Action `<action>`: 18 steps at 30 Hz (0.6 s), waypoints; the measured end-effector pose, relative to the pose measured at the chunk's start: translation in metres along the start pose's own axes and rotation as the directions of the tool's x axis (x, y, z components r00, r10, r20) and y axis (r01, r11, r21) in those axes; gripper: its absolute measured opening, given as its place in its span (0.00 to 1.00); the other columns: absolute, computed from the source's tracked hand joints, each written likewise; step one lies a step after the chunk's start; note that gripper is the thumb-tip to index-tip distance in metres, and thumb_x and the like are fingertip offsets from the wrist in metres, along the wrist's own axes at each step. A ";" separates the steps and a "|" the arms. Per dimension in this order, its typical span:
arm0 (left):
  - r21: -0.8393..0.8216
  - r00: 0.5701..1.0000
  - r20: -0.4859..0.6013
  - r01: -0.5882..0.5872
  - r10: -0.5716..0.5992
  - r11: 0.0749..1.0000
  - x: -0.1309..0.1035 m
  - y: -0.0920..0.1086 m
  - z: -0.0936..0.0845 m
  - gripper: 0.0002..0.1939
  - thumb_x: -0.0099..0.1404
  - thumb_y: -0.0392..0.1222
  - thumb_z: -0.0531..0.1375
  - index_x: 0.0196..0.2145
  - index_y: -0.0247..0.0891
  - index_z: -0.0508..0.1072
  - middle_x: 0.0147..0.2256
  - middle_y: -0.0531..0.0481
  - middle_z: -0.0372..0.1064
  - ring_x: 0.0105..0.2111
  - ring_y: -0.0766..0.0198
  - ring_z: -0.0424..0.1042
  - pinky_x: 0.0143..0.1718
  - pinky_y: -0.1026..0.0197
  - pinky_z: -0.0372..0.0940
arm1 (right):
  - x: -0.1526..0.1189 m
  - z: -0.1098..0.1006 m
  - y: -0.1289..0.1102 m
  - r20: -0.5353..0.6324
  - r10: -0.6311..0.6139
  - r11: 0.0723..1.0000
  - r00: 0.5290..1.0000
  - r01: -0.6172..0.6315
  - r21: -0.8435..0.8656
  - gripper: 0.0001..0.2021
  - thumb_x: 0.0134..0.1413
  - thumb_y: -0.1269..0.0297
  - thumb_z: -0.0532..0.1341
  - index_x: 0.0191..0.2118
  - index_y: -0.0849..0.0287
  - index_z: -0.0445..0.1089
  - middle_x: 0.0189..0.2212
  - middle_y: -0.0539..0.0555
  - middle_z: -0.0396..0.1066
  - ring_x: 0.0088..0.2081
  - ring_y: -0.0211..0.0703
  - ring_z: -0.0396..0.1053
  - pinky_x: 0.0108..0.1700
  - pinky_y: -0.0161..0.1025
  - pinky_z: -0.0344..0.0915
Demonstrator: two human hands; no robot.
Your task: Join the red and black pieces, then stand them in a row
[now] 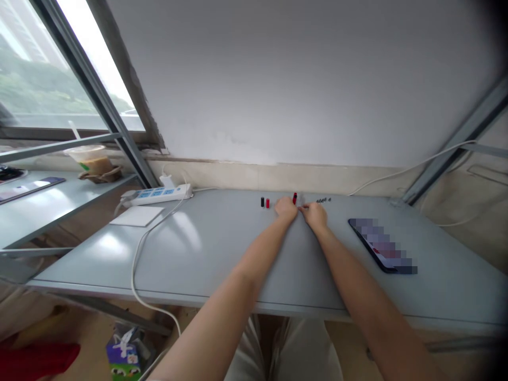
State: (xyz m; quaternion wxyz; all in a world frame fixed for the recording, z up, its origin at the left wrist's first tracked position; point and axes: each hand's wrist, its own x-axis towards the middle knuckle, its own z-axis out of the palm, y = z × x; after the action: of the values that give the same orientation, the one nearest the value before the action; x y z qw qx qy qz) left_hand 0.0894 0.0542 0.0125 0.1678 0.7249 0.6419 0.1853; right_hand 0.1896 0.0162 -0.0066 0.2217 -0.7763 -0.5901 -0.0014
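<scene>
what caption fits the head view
Both hands, left hand and right hand, meet at small red part on grey table.

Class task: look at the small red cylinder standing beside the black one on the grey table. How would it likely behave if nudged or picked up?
The red cylinder stands upright and narrow, so a nudge would probably tip it. Being round, it may then roll on the smooth table. It looks tiny beside the left hand, so it is likely light and needs a fingertip pinch.

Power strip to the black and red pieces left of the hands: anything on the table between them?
Head view: nothing; bare table between power strip and the black piece beside the red piece.
</scene>
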 end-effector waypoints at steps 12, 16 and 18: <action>0.220 0.969 0.009 -0.244 0.248 0.944 -0.042 -0.003 -0.022 0.18 0.61 0.31 0.49 0.49 0.27 0.62 0.46 0.34 0.65 0.48 0.55 0.63 0.45 0.58 0.61 | -0.001 -0.003 -0.002 0.063 0.015 0.999 0.998 -0.012 -0.045 0.17 0.54 0.55 0.54 0.43 0.58 0.72 0.38 0.62 0.72 0.41 0.49 0.69 0.40 0.39 0.62; 0.254 0.971 0.030 -0.239 0.239 0.937 -0.063 -0.021 -0.039 0.29 0.61 0.33 0.49 0.59 0.30 0.48 0.44 0.35 0.66 0.43 0.55 0.68 0.41 0.56 0.63 | -0.005 -0.011 -0.006 0.104 0.042 0.991 0.994 -0.028 -0.134 0.17 0.54 0.58 0.54 0.44 0.62 0.71 0.39 0.65 0.71 0.43 0.50 0.69 0.41 0.41 0.62; 0.282 0.982 0.026 -0.188 0.188 0.941 -0.067 -0.033 -0.048 0.37 0.60 0.36 0.52 0.62 0.31 0.37 0.44 0.34 0.66 0.43 0.53 0.68 0.41 0.55 0.63 | -0.009 -0.016 -0.009 0.118 0.035 0.986 0.992 -0.015 -0.169 0.16 0.54 0.60 0.54 0.43 0.63 0.71 0.40 0.65 0.71 0.43 0.50 0.69 0.41 0.41 0.62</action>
State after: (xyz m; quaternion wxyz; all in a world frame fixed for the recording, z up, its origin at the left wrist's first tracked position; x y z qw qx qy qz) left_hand 0.0305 -0.0076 0.0350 0.0434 0.7993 0.5897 0.1071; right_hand 0.1822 0.0040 0.0086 0.1197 -0.7981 -0.5905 -0.0014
